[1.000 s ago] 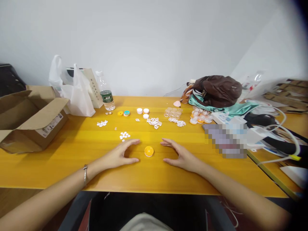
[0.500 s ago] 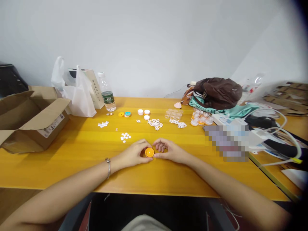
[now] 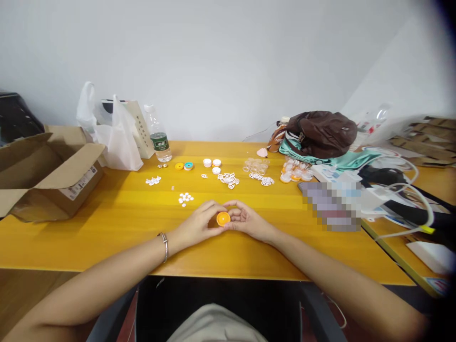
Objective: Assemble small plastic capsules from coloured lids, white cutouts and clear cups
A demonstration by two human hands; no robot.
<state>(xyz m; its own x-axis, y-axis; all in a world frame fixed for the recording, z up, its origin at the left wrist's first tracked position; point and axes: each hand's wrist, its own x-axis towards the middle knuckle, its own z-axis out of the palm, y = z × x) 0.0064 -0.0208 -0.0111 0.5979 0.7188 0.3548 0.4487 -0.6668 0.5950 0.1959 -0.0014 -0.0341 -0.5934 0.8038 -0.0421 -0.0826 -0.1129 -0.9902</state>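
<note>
A small round orange plastic piece [image 3: 223, 219], like a shallow cup with a pale dot at its middle, is held between both hands. My left hand [image 3: 201, 223] closes on its left side with thumb and fingers. My right hand [image 3: 247, 221] grips it from the right, thumb at the near edge and index finger at the far side, the other fingers curled. Beyond my left hand lie several small white discs [image 3: 185, 198]. Further back are white openwork pieces [image 3: 228, 180] and white round pieces [image 3: 216, 163].
On the left stand an open cardboard box [image 3: 67, 180], a white plastic bag [image 3: 123, 142] and a water bottle [image 3: 159, 137]. Clear rings [image 3: 255, 166], clear-and-orange parts [image 3: 295, 170], a brown bag [image 3: 322, 133] and white cables [image 3: 423, 190] lie to the right.
My right hand has closed in onto the orange piece; before, its fingers were slightly apart from it. The view has shifted a little.
</note>
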